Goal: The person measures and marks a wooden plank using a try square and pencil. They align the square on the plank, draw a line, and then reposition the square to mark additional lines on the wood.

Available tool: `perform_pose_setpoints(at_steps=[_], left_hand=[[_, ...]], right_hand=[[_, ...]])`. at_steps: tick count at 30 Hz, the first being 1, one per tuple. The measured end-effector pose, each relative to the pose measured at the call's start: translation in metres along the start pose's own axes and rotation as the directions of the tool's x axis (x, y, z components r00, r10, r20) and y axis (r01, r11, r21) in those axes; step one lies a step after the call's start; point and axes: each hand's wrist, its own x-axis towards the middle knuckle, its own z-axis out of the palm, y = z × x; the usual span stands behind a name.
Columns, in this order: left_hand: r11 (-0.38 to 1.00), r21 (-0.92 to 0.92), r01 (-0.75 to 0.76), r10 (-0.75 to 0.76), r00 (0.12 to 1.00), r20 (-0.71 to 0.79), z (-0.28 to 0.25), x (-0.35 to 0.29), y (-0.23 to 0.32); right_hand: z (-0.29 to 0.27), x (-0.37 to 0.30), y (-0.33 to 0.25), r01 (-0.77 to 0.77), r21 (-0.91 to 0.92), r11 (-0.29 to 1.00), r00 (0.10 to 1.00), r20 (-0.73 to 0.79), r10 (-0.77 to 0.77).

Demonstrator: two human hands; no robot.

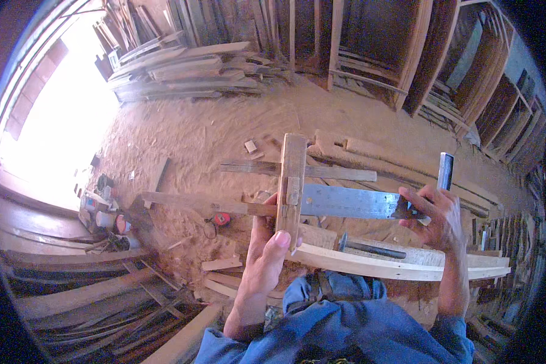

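My left hand (266, 255) is closed round the near end of a short wooden bar (293, 159). Its thumb lies on top; some fingers are hidden behind the wood. A joint-like patch shows partway along the bar. My right hand (438, 219) grips the right end of a wide steel blade (349, 201), where a straight dark metal bar (445, 171) stands across it like a try square's stock. The blade's left end, pierced by a small hole, meets or overlaps the wooden bar. Just below lies a dark rod-like tool (376, 249) with a round collar, on pale timber (382, 266).
A red tape measure (222, 218) lies on the dusty floor, left of my left hand. Plank stacks (188, 71) stand at the back left, wooden frames (434, 60) at the back right. Pots (105, 219) sit on the left; long beams (406, 167) lie beyond the blade.
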Motion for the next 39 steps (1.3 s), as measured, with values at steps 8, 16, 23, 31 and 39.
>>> perform_pose_setpoints(at_steps=[8,16,23,31,39], left_hand=[[0.999,0.007,-0.037,0.036,0.994,0.100,0.003,-0.001,-0.001],[0.994,0.092,-0.064,0.060,0.997,0.043,0.013,-0.006,-0.002],[0.991,0.127,-0.053,0.045,0.997,0.066,0.024,-0.004,0.006],[0.810,-0.585,0.027,0.119,0.971,0.210,-0.015,0.039,-0.046],[0.297,-0.952,-0.070,-0.004,0.997,-0.075,-0.110,0.116,-0.142]], right_hand=[[-0.001,-0.011,0.007,-0.018,0.013,1.000,1.000,-0.008,0.018],[-0.006,-0.019,0.007,-0.029,-0.004,1.000,0.999,-0.016,0.029],[-0.006,-0.022,0.011,-0.032,0.006,0.999,0.999,-0.037,0.032],[-0.003,-0.037,0.014,-0.099,0.079,0.992,0.980,-0.163,0.110],[-0.010,-0.058,0.017,-0.169,0.037,0.985,0.967,-0.186,0.173]])
